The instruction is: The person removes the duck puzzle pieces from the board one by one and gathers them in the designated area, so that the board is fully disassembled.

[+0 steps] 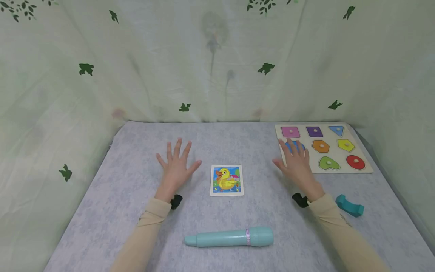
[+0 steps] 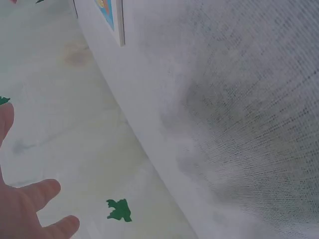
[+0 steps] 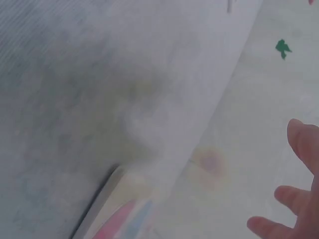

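My left hand (image 1: pixel 175 170) is held palm down over the table with fingers spread, left of a small square duck picture puzzle (image 1: pixel 227 180). On the other side, my right hand (image 1: pixel 299 170), also spread and holding nothing, overlaps the left edge of a white shape board (image 1: pixel 326 166) in the head view. Its fingers partly cover a blue piece. Pink, purple, orange, yellow, green and red knobbed shapes fill the board. A corner of the duck puzzle (image 2: pixel 118 25) shows in the left wrist view, and the board's corner (image 3: pixel 117 179) appears in the right wrist view.
A pale teal, thick pen-shaped tube (image 1: pixel 224 238) lies across the front of the table (image 1: pixel 136 234). Beside the right forearm is a teal curved block (image 1: pixel 350 206). A curtain (image 1: pixel 163 68) with green bird shapes surrounds the table's back and sides.
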Demonstrator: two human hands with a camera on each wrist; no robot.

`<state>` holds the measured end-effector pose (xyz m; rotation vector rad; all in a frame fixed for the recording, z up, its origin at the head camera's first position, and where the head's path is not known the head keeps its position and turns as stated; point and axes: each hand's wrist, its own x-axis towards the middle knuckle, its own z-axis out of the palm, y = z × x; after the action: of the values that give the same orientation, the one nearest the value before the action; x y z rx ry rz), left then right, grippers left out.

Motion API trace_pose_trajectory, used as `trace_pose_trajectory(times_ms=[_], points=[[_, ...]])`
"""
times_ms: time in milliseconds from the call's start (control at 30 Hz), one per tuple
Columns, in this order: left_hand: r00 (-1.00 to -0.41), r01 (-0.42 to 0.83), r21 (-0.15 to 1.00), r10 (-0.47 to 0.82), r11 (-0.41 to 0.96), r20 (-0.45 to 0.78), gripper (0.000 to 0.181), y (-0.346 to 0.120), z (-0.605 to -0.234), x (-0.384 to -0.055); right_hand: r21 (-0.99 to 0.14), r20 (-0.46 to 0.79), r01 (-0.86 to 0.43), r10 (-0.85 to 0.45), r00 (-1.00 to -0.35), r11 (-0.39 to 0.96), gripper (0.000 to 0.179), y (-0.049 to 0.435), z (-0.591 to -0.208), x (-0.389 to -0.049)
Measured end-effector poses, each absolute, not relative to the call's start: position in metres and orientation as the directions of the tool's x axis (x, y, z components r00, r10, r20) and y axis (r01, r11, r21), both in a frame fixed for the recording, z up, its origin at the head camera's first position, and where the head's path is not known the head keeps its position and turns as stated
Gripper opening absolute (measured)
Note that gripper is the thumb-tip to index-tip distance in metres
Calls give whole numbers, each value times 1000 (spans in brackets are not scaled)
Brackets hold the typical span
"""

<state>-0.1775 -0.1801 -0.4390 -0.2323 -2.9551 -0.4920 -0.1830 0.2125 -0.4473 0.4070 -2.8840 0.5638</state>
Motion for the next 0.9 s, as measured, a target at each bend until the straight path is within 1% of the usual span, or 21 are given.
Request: trace_pose_trajectory(times_ms=[167, 300, 433, 567, 700, 900], points=[[-970, 238, 294, 209, 926, 125, 75, -175, -435, -174, -336, 280, -422, -339, -898, 842, 68, 194, -445, -190], [-943, 334, 329, 318, 883, 102, 71, -172, -436, -169, -402, 285, -495, -409, -867, 770, 67, 175, -443, -192], [-899, 424, 420, 429, 802, 89, 66, -172, -441, -164, -508, 228, -504, -455, -861, 698, 66, 154, -443, -192], [-858, 479, 489, 505, 729, 87, 61, -173, -449, -158, -581, 164, -496, -505, -848, 645, 64, 136, -446, -194], [-824, 508, 527, 563, 681, 66, 56, -172, -454, -153, -613, 157, -529, -565, -810, 587, 61, 124, -450, -199], [-770, 516, 555, 637, 652, -32, 50, -166, -459, -148, -694, 126, -539, -657, -743, 477, 55, 105, -456, -210]])
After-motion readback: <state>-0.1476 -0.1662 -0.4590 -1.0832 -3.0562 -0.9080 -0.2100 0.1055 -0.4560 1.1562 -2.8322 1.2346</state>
